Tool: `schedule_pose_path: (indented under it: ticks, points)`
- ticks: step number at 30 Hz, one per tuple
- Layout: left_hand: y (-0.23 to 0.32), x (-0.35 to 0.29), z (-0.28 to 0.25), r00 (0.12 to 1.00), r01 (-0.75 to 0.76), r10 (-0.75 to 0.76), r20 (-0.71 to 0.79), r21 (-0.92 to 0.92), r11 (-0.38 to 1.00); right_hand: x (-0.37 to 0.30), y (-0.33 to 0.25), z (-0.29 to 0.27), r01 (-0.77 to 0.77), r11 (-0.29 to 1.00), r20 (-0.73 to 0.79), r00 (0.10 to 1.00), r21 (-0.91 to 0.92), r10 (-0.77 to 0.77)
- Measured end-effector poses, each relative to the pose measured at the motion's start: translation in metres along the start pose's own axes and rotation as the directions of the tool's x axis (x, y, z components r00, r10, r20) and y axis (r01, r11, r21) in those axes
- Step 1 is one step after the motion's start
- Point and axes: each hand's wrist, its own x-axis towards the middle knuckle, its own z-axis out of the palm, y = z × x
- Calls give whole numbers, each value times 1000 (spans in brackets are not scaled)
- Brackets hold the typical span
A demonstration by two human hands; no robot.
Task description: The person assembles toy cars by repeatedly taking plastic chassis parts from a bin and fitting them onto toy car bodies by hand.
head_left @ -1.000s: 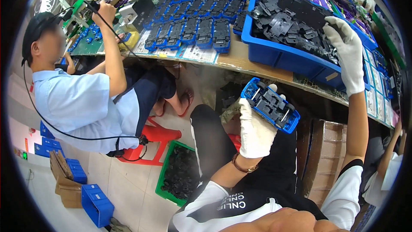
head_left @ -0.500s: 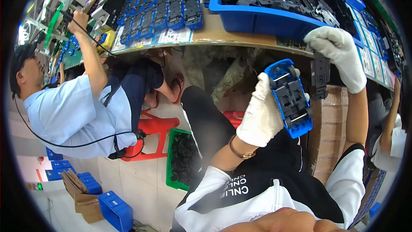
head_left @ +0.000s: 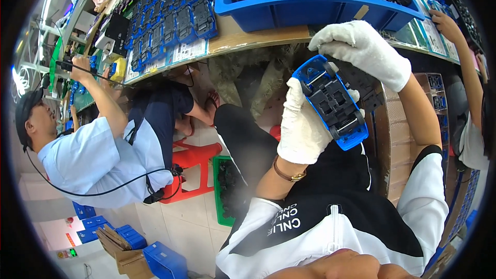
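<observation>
My left hand, in a white glove, grips a blue toy car tilted with its underside up. A black base with wheels and two metal axles shows on that side. Just above the car's upper end is my right hand, also gloved, its fingers bent and pointing left. A black plastic chassis plate hangs below the right palm, close beside the car. The fingers on that plate are mostly hidden, but it appears held by the right hand.
A blue bin heaped with black plastic plates stands on the bench. Rows of blue car bodies lie to its left. A co-worker sits at the left, and another person's arm reaches in at right. A green crate is on the floor.
My right hand has moved left, over the car's upper end, bringing the black plate closer beside the car. The left hand and car have shifted slightly up and left, as the whole view shifted.
</observation>
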Motion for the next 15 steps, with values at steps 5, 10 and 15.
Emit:
schedule_pose_path:
  ticks: [5, 10, 15]
  points:
    - [-1, 5, -1, 995, -18, 22, -96, 43, 999, 0, -2, 1, -56, 998, 17, 998, -7, 56]
    - [6, 9, -7, 985, -121, 117, -130, -23, 992, -41, -12, -3, -23, 909, -274, 956, -416, -101]
    - [8, 12, -12, 978, -173, 165, -129, -60, 983, -58, -3, 48, -82, 861, -299, 951, -503, -84]
